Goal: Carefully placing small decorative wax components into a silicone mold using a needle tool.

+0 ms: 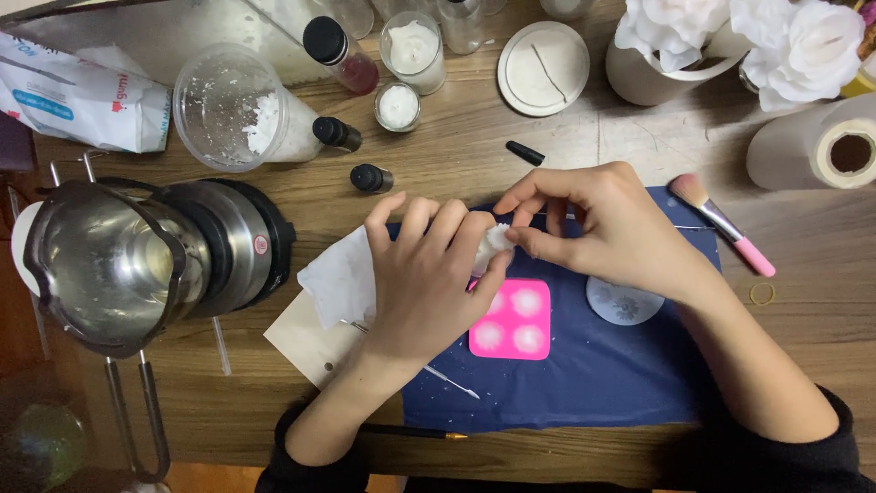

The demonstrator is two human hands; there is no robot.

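— What is sitting in the containers along the far edge of the surface (438,164)?

— In the head view, a clear plastic tub (228,108) is lying tipped near the far left corner, showing white crumbly lumps inside. A glass jar (413,50) beside it is holding solid white wax, and a smaller jar (398,106) just in front is holding the same. A bottle (342,57) with a black cap is carrying red liquid. Two small dark dropper bottles (338,134) are lying nearby. At the left edge, a steel pouring pot (100,265) is sitting on a round heater, looking empty and shiny inside.

— And the hands?

— Both are meeting over the far edge of a dark blue cloth (593,374) at the middle of the surface. The left hand (424,278) is curling its fingers around a small white lump (494,243), and the right hand (602,228) is pinching that lump's right end between thumb and forefinger. So both sets of fingers are closed on it.

— Which way is it pointing?

— It is too small and covered to tell its long axis. A pink four-cavity mould (513,319) is lying just below it, its cavities showing white.
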